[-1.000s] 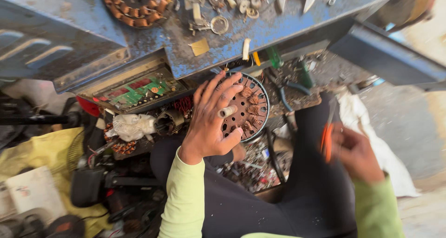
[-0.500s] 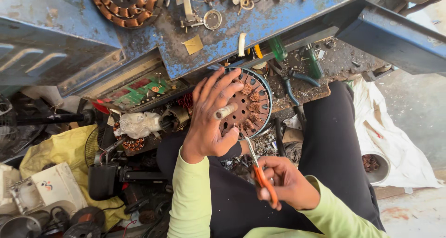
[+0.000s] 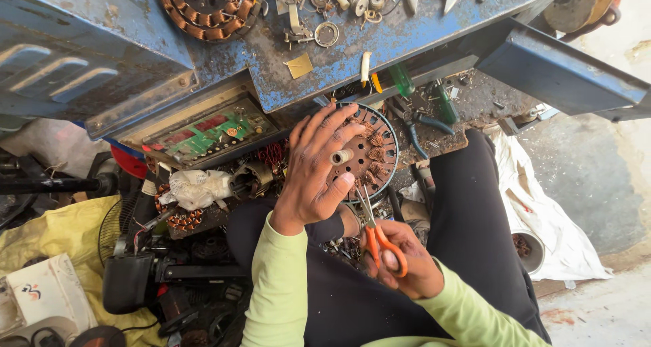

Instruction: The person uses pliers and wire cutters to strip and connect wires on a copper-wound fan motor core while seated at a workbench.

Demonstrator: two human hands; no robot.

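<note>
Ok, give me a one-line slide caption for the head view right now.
Left hand steadies a round wound stator while the right hand brings orange-handled scissors up to its lower edge.

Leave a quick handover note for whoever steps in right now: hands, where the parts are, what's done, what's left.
Left hand lies spread on the round motor stator, a small spool between its fingers.
Right hand grips the orange-handled scissors, blades pointing up at the stator's lower rim.
Stator sits on the lap at the blue bench edge.
Done: copper coils already sit in the slots.
Left: cannot tell from this view.
</note>
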